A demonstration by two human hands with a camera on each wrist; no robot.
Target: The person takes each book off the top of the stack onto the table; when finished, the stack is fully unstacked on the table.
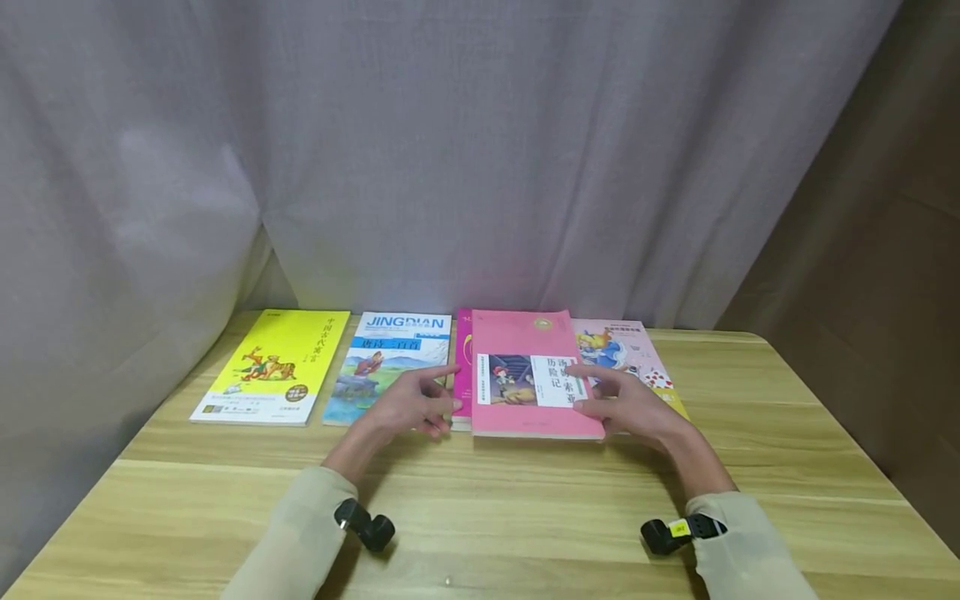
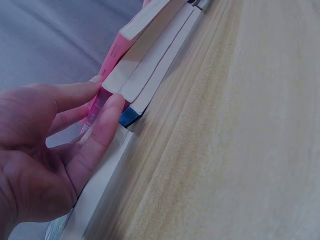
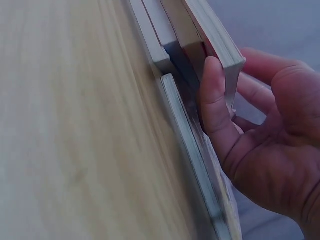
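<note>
A pink paperback book (image 1: 525,333) with a white picture label lies on top of a stack, its near edge facing me. My right hand (image 1: 633,408) grips its right side, and in the right wrist view a finger (image 3: 212,90) reaches beneath that book while others lie along its outer side. My left hand (image 1: 408,404) is at the left side of the stack. In the left wrist view its extended fingers (image 2: 100,135) touch the spine and near corner of a magenta book (image 2: 95,110) lying under the pink one. A blue-spined book (image 2: 131,116) sits lowest there.
Left of the stack lie a blue book headed JINGDIAN (image 1: 386,367) and a yellow book (image 1: 273,358). A pale pink book with a cartoon girl (image 1: 626,337) is partly covered at the right. Behind the wooden table (image 1: 510,508) hangs a grey curtain (image 1: 450,167).
</note>
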